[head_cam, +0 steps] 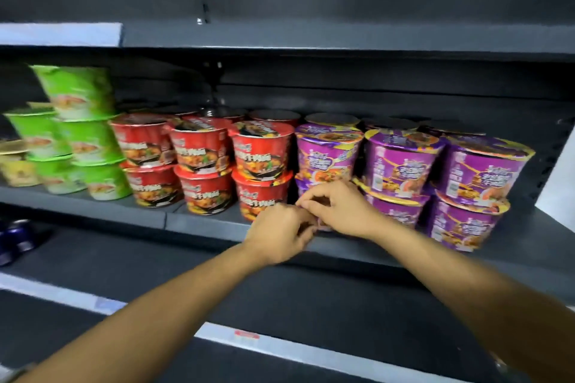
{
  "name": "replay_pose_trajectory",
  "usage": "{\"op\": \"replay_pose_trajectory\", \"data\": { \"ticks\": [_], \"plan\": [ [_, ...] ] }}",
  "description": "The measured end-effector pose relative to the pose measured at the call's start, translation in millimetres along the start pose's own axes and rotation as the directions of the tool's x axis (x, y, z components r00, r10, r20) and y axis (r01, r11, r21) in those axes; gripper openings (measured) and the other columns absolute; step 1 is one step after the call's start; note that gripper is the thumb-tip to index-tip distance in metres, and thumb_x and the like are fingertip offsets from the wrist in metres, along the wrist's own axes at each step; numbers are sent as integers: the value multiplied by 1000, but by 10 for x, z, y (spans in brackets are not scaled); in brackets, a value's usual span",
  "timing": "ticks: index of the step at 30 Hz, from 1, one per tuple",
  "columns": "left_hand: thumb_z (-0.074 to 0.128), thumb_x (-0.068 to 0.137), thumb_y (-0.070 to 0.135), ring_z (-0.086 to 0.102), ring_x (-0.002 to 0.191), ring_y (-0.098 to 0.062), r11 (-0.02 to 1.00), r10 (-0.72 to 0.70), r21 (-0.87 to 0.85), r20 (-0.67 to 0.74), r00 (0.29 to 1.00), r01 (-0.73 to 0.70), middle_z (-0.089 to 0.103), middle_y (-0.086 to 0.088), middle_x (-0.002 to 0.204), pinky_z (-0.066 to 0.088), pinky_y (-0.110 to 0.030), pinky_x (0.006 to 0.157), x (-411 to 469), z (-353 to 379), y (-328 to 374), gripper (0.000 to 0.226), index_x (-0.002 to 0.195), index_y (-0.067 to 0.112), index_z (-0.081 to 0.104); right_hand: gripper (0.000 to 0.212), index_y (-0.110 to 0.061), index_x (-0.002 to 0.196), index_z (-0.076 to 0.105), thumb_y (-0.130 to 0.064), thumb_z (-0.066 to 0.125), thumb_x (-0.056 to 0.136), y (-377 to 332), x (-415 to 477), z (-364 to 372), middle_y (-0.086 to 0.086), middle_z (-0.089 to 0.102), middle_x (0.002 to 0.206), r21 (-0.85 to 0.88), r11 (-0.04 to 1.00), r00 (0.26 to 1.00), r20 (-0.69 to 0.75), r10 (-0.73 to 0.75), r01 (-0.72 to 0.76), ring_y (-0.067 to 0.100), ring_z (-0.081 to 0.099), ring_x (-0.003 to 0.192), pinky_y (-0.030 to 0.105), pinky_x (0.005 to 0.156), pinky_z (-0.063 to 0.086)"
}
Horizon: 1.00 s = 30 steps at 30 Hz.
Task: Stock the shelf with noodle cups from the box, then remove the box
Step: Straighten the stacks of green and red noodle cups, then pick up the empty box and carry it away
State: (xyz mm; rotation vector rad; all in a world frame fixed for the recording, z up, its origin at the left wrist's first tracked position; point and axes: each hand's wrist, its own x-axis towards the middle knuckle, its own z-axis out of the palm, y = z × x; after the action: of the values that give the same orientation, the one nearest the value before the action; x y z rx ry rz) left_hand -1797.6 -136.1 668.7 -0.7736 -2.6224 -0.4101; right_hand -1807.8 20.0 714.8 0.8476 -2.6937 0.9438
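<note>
Lower purple cup point(303, 188), leftmost purple stack: mostly covered by right grip point(342, 208) and left grip point(280, 233); only slivers show. The fingertips of both overlap and are motion-smeared, so cannot tell what either holds. Print on all cups is blurred, unreadable. Back-row cups point(331, 118): lids only. Yellow cup point(15, 165) and blue items point(15, 239) are cut by the left edge, the blue ones unidentifiable. Rail label point(246, 335) is too small to read.

Green, red and purple noodle cups point(261, 149) stand stacked on the dark shelf point(93, 205).
</note>
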Motion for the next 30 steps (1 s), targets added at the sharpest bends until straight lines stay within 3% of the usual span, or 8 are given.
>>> {"op": "replay_pose_trajectory", "data": {
  "ticks": [5,10,13,18,23,25,28,30],
  "plan": [
    [53,84,23,63,89,-27,920,-388,148,204,899,364,70,-1,95,49,-31,67,-1116,-296,-951,17,89,20,69,14,-16,101,70,-17,59,92,-568,154,1142,-3,67,77,220,946,948,264,179,-240,9,64,73,27,71,52],
    [50,81,26,62,91,-31,769,-640,226,266,721,599,67,-6,96,48,-31,69,-2182,-523,-1654,16,81,14,61,19,-14,106,69,-20,58,92,-1102,229,2148,-13,66,84,174,928,835,513,200,-329,12,68,85,28,70,53],
    [52,78,31,62,99,-28,720,-692,234,318,648,654,65,-1,105,53,-35,81,-2619,-584,-1975,22,92,22,65,17,-13,101,68,-19,56,90,-1266,267,2633,2,68,90,137,921,760,616,209,-365,13,63,78,24,63,46],
    [52,85,30,60,103,-30,628,-776,300,308,550,718,60,-6,114,51,-35,84,-3057,-692,-2335,23,103,20,62,12,-20,87,62,-17,51,87,-1457,462,3281,-2,58,83,102,905,661,717,221,-412,7,57,66,21,60,40],
    [56,84,31,59,108,-30,555,-825,345,344,448,757,59,-6,118,51,-36,87,-3453,-789,-3020,30,113,25,59,13,-25,96,61,-27,49,92,-1536,839,4212,-6,60,93,82,868,531,818,223,-490,9,62,82,19,67,46],
    [58,84,33,58,110,-28,537,-834,358,359,418,764,58,-3,122,51,-36,91,-3533,-798,-3355,36,119,29,58,16,-24,101,61,-27,48,94,-1545,1012,4546,-2,62,104,97,822,504,828,246,-561,10,64,90,21,72,50],
    [60,85,35,56,115,-25,527,-832,404,426,356,748,56,0,128,49,-37,97,-3588,-841,-3860,43,128,31,54,24,-15,113,59,-22,44,96,-1562,1211,4973,11,62,118,129,717,489,810,323,-686,19,63,106,32,95,50],
    [60,87,37,52,121,-24,528,-826,430,459,327,732,52,1,133,47,-38,100,-3578,-852,-4186,48,133,31,50,21,-14,107,59,-19,42,97,-1601,1248,5195,13,63,110,116,670,447,824,347,-734,19,64,101,31,101,44]
  ]
}}
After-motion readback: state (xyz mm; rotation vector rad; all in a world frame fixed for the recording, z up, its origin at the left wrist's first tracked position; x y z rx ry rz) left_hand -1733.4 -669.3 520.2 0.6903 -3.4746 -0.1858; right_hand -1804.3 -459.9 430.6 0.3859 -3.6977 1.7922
